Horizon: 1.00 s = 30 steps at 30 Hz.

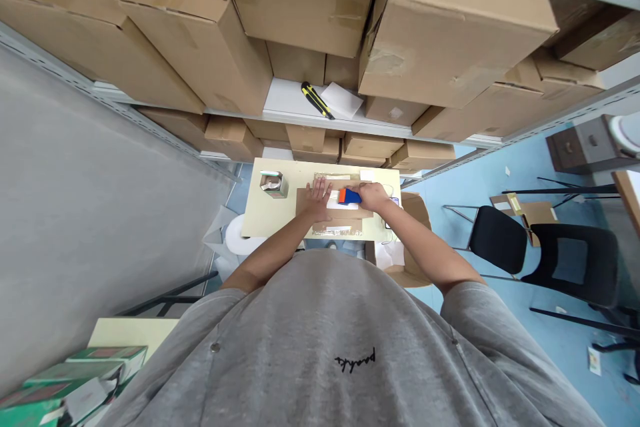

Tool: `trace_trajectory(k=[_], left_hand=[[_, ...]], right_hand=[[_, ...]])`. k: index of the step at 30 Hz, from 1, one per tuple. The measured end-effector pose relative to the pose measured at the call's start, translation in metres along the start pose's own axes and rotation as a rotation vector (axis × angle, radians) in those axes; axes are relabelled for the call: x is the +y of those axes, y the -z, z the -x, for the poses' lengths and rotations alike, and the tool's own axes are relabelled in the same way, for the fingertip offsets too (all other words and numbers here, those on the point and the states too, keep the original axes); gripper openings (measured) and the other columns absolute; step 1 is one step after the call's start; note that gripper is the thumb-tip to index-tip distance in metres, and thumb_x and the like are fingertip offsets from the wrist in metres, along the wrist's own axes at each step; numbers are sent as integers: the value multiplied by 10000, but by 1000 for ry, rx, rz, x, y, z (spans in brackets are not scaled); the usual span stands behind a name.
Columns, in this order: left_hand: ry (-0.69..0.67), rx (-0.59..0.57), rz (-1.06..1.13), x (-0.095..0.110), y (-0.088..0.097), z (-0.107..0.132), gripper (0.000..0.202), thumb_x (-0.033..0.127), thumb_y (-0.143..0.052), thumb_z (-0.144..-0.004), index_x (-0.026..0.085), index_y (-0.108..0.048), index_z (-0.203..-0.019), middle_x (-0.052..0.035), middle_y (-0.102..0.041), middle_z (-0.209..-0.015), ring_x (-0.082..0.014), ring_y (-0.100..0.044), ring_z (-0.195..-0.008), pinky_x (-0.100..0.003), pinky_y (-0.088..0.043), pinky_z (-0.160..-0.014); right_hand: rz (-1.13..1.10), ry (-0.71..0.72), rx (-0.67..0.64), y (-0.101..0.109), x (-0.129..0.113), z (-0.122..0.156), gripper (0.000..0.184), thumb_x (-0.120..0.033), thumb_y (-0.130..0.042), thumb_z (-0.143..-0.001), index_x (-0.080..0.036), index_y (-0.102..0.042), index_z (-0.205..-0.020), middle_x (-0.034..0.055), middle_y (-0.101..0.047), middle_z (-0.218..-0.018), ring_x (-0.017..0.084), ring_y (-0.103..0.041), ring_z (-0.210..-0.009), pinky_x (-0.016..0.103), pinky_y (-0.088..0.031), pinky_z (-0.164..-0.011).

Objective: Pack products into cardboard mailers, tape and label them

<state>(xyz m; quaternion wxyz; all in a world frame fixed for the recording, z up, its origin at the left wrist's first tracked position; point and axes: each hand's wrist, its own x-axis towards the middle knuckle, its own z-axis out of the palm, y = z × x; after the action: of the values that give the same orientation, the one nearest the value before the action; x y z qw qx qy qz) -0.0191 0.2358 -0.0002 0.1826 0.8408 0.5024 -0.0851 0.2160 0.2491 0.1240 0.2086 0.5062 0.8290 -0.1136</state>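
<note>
My left hand [317, 199] lies flat with its fingers spread on a flattened brown cardboard piece [313, 210], holding nothing. My right hand [373, 197] grips a blue and orange handheld tool [349, 196], probably a tape dispenser, whose lower part is hidden. It rests over a white strip [343, 204] on the cardboard, a short way from my left hand. Clear tape [336, 231] runs along the near part of the cardboard. All this lies on a pale yellow table [270, 213].
A small clear box [274, 184] stands at the table's left. Shelves of cardboard cartons [445, 33] rise beyond the table, with a yellow-and-black utility knife [317, 99] on a shelf. Black chairs [497, 239] stand to the right, and a grey wall [100, 213] to the left.
</note>
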Motion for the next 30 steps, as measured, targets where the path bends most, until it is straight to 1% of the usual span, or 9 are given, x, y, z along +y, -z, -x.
trace_trajectory(k=[7,11,15,21,27,30], left_hand=[[14,-40,-5,0,1,-2,1452,637,-821,-659,150,34,-1727,-182,142,-1783,-431,252,-1618,-714,146,-1257],[9,-29,-9,-1,0,-2,1428,640,-799,-668,153,24,-1729,-169,130,-1788,-436,257,-1615,-735,129,-1250],[10,-17,-10,0,0,0,1412,647,-790,-686,153,24,-1730,-176,139,-1785,-434,259,-1615,-746,124,-1246],[16,-33,0,0,4,1,1440,629,-826,-663,180,29,-1731,-161,155,-1785,-445,302,-1593,-745,146,-1241],[12,-38,20,-1,3,0,1433,596,-827,-669,200,52,-1729,-152,175,-1780,-430,308,-1593,-748,162,-1234],[10,-35,17,-2,1,0,1428,586,-826,-670,200,51,-1729,-149,172,-1782,-427,305,-1595,-748,177,-1230]], right_hand=[[41,-27,-51,8,-4,-2,732,-214,-622,-912,-345,-480,-1619,126,-758,-1258,321,-717,-1125,383,-526,-908],[43,-57,-85,11,-2,4,754,-217,-622,-918,-351,-446,-1639,132,-739,-1295,322,-717,-1125,379,-527,-898],[31,-91,-116,10,1,10,763,-232,-633,-927,-358,-422,-1650,138,-727,-1310,323,-721,-1120,367,-528,-883],[-1,-114,-110,9,6,16,713,-266,-620,-957,-352,-437,-1641,125,-731,-1303,314,-709,-1162,354,-523,-897],[-13,-108,-81,6,15,17,700,-282,-627,-932,-374,-487,-1611,120,-744,-1290,325,-729,-1128,374,-536,-882],[-13,-116,-98,6,16,16,710,-287,-654,-913,-372,-503,-1602,120,-749,-1290,329,-728,-1138,380,-536,-894]])
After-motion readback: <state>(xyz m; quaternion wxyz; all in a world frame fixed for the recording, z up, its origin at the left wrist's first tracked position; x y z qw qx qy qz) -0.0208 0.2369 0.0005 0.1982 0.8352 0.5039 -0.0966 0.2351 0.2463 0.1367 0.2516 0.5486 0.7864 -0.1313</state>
